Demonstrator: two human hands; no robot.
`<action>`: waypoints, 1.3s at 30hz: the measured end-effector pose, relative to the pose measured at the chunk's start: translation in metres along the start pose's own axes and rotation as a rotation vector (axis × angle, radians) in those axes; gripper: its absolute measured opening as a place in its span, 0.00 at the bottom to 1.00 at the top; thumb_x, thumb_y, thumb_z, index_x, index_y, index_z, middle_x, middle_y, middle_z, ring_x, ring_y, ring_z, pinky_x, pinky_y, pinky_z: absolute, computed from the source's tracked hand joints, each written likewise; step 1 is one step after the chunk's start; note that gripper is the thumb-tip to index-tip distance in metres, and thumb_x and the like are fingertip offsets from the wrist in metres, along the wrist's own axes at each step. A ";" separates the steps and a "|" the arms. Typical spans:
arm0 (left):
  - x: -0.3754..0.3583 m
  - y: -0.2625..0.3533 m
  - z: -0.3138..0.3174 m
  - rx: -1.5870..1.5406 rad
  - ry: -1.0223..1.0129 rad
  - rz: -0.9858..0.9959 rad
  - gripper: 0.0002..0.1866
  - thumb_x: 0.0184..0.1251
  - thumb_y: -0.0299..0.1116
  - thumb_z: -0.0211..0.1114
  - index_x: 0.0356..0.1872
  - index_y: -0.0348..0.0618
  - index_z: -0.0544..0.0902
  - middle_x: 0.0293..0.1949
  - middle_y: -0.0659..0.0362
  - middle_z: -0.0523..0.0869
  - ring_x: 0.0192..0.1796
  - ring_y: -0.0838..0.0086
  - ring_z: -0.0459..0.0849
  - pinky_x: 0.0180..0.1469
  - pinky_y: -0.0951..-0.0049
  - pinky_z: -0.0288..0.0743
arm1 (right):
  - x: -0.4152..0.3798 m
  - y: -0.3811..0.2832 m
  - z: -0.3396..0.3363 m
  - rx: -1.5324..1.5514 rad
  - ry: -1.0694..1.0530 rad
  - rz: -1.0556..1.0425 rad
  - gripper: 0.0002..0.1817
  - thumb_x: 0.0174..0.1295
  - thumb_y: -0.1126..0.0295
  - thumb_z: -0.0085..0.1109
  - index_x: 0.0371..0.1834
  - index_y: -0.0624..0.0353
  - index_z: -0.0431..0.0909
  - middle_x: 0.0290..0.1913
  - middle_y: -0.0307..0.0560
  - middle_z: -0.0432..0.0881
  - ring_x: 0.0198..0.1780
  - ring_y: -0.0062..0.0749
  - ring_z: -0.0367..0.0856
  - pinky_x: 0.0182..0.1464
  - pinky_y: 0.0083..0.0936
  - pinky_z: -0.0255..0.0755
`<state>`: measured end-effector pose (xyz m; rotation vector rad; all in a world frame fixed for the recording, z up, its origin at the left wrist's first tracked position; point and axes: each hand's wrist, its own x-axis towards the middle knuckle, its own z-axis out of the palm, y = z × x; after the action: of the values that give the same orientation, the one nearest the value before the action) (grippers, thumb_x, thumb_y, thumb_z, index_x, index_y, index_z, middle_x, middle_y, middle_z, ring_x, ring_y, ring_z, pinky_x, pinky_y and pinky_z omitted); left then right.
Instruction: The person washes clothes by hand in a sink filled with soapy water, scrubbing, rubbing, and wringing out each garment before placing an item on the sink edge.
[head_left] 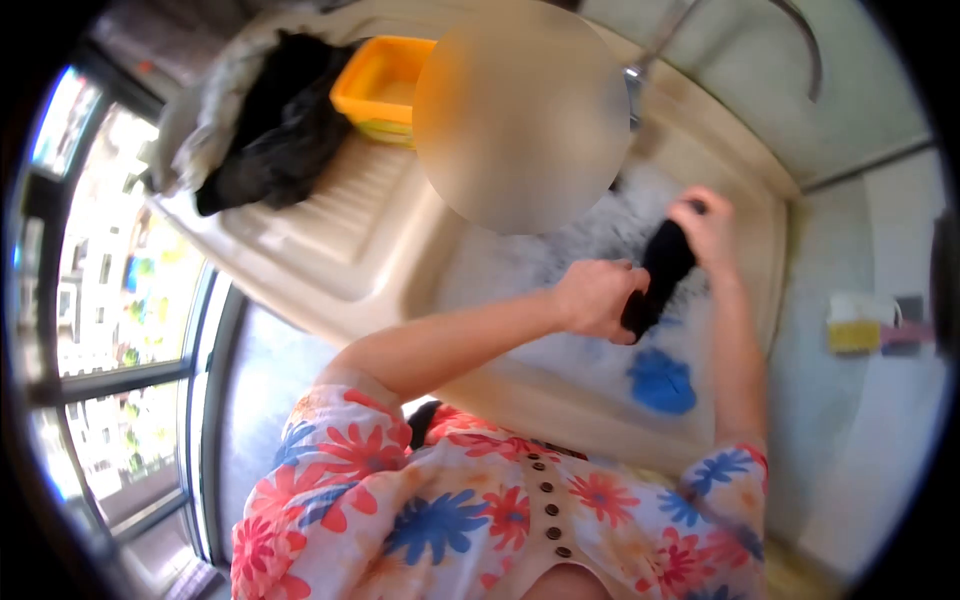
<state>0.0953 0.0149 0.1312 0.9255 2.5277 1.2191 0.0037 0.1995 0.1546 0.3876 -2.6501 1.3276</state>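
Observation:
A dark, narrow black cloth (667,262), sock-like in shape, stretches between my two hands above the sink basin. My left hand (600,300) is closed around its lower end. At the upper end, my right hand (706,232) grips it with bent fingers. Below the cloth, cloudy, sudsy water (570,350) fills the basin. A crumpled blue item (661,381) lies in the water near the front wall; its kind I cannot make out.
Dark and grey clothes (285,130) are heaped on the ribbed drainboard (345,225) at the left. Beside them stands a yellow plastic basin (380,85). A curved metal faucet (805,40) rises at the back. A blurred disc hides part of the sink.

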 end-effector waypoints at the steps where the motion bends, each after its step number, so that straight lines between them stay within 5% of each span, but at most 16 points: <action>1: 0.001 -0.005 -0.029 -0.030 -0.167 -0.132 0.29 0.34 0.48 0.72 0.39 0.44 0.74 0.37 0.52 0.79 0.38 0.57 0.79 0.40 0.61 0.73 | 0.004 -0.017 -0.011 0.147 0.018 0.111 0.06 0.44 0.71 0.57 0.21 0.63 0.75 0.21 0.41 0.76 0.27 0.25 0.74 0.32 0.22 0.68; 2: -0.002 -0.013 -0.053 -0.067 -0.334 -0.254 0.33 0.34 0.52 0.72 0.42 0.42 0.74 0.40 0.50 0.79 0.40 0.57 0.79 0.43 0.62 0.73 | 0.010 -0.037 -0.015 0.285 0.041 0.227 0.05 0.45 0.71 0.56 0.21 0.62 0.76 0.22 0.42 0.76 0.27 0.26 0.75 0.33 0.22 0.68; 5: -0.022 -0.024 -0.080 -0.269 -0.328 -0.212 0.41 0.35 0.54 0.73 0.48 0.35 0.72 0.44 0.48 0.79 0.45 0.61 0.79 0.50 0.68 0.70 | 0.030 -0.081 -0.008 0.769 0.036 0.198 0.04 0.46 0.74 0.55 0.24 0.63 0.76 0.24 0.45 0.77 0.30 0.30 0.76 0.37 0.23 0.70; 10: -0.076 -0.005 -0.129 -0.928 0.214 -0.254 0.44 0.33 0.44 0.76 0.53 0.29 0.68 0.44 0.53 0.79 0.49 0.70 0.75 0.55 0.73 0.66 | 0.067 -0.160 0.044 1.114 -0.043 0.098 0.13 0.56 0.65 0.55 0.37 0.64 0.74 0.35 0.47 0.78 0.39 0.32 0.77 0.44 0.28 0.70; 11: -0.094 0.013 -0.156 -0.784 0.371 -0.372 0.40 0.32 0.40 0.75 0.51 0.32 0.71 0.41 0.56 0.79 0.45 0.74 0.76 0.52 0.74 0.67 | 0.070 -0.175 0.052 1.180 -0.032 0.102 0.15 0.57 0.62 0.55 0.40 0.64 0.74 0.38 0.47 0.78 0.42 0.32 0.76 0.45 0.28 0.70; 13: -0.121 -0.002 -0.183 -0.667 0.530 -0.270 0.27 0.36 0.32 0.72 0.43 0.33 0.78 0.36 0.58 0.81 0.40 0.75 0.77 0.48 0.77 0.70 | 0.071 -0.189 0.068 1.211 -0.215 -0.003 0.23 0.59 0.54 0.54 0.51 0.59 0.69 0.48 0.41 0.75 0.50 0.29 0.73 0.46 0.27 0.68; 18: -0.185 -0.026 -0.267 -0.176 0.936 -0.472 0.25 0.40 0.32 0.69 0.45 0.37 0.79 0.36 0.54 0.83 0.34 0.69 0.82 0.43 0.76 0.76 | 0.036 -0.127 0.097 0.777 -0.464 0.097 0.18 0.60 0.59 0.55 0.50 0.56 0.72 0.46 0.36 0.76 0.45 0.21 0.75 0.40 0.20 0.69; 20: -0.184 -0.038 -0.290 -0.188 0.925 -0.322 0.25 0.42 0.34 0.69 0.46 0.34 0.78 0.35 0.53 0.83 0.31 0.69 0.82 0.39 0.75 0.77 | 0.024 -0.076 0.105 0.623 -0.426 0.322 0.17 0.59 0.61 0.56 0.49 0.57 0.72 0.43 0.37 0.77 0.43 0.21 0.76 0.39 0.19 0.68; 23: -0.187 -0.126 -0.322 0.259 0.772 -0.447 0.25 0.47 0.36 0.69 0.47 0.34 0.76 0.36 0.53 0.83 0.39 0.70 0.81 0.44 0.75 0.73 | 0.012 0.015 0.119 0.396 -0.323 0.545 0.21 0.55 0.61 0.59 0.49 0.59 0.72 0.44 0.41 0.78 0.43 0.26 0.76 0.41 0.23 0.69; 24: -0.193 -0.169 -0.327 0.697 0.719 -0.494 0.27 0.48 0.38 0.68 0.50 0.35 0.74 0.40 0.51 0.82 0.43 0.67 0.80 0.48 0.72 0.71 | 0.010 0.041 0.128 0.320 -0.289 0.581 0.22 0.53 0.61 0.60 0.49 0.60 0.71 0.45 0.43 0.78 0.44 0.28 0.77 0.42 0.25 0.69; 27: -0.184 -0.202 -0.311 0.798 0.725 -0.591 0.32 0.44 0.45 0.69 0.51 0.39 0.74 0.48 0.45 0.77 0.50 0.57 0.76 0.53 0.66 0.69 | -0.005 0.088 0.179 0.028 -0.181 0.139 0.26 0.48 0.61 0.61 0.49 0.61 0.70 0.49 0.50 0.77 0.46 0.41 0.77 0.46 0.31 0.70; 29: -0.182 -0.183 -0.312 0.775 0.682 -0.637 0.31 0.46 0.46 0.68 0.52 0.40 0.74 0.48 0.47 0.78 0.51 0.59 0.76 0.53 0.67 0.68 | -0.022 0.068 0.199 -0.170 -0.370 0.148 0.27 0.47 0.61 0.61 0.50 0.60 0.70 0.48 0.55 0.77 0.47 0.50 0.75 0.50 0.34 0.68; 32: -0.186 -0.189 -0.326 0.712 0.789 -0.512 0.30 0.48 0.48 0.67 0.51 0.43 0.76 0.48 0.51 0.79 0.51 0.64 0.77 0.52 0.66 0.70 | -0.028 0.067 0.215 -0.163 -0.481 0.350 0.23 0.50 0.63 0.60 0.49 0.60 0.71 0.36 0.52 0.81 0.43 0.44 0.78 0.46 0.31 0.70; 34: -0.163 -0.130 -0.313 0.777 0.948 -0.598 0.19 0.55 0.40 0.65 0.48 0.48 0.79 0.42 0.60 0.82 0.39 0.76 0.81 0.42 0.76 0.75 | -0.037 0.073 0.196 0.195 -0.477 0.476 0.20 0.53 0.63 0.58 0.48 0.60 0.72 0.36 0.48 0.80 0.41 0.38 0.79 0.44 0.29 0.71; 36: -0.133 -0.103 -0.279 0.399 1.058 -0.147 0.13 0.58 0.33 0.63 0.46 0.50 0.80 0.37 0.63 0.83 0.36 0.80 0.80 0.38 0.81 0.74 | -0.044 0.074 0.168 0.512 -0.428 0.669 0.18 0.56 0.63 0.57 0.48 0.60 0.73 0.38 0.44 0.80 0.40 0.32 0.79 0.43 0.27 0.72; 39: -0.077 -0.047 -0.195 0.215 0.626 -0.195 0.11 0.55 0.26 0.62 0.41 0.46 0.81 0.31 0.62 0.82 0.34 0.81 0.79 0.37 0.80 0.73 | -0.058 0.068 0.134 0.821 -0.318 0.959 0.19 0.60 0.60 0.55 0.50 0.60 0.73 0.47 0.46 0.76 0.45 0.31 0.77 0.45 0.30 0.74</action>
<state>0.0538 -0.1795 0.2141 0.3382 3.1857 1.3535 0.0360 0.1397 0.0085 -0.7864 -2.4076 2.8154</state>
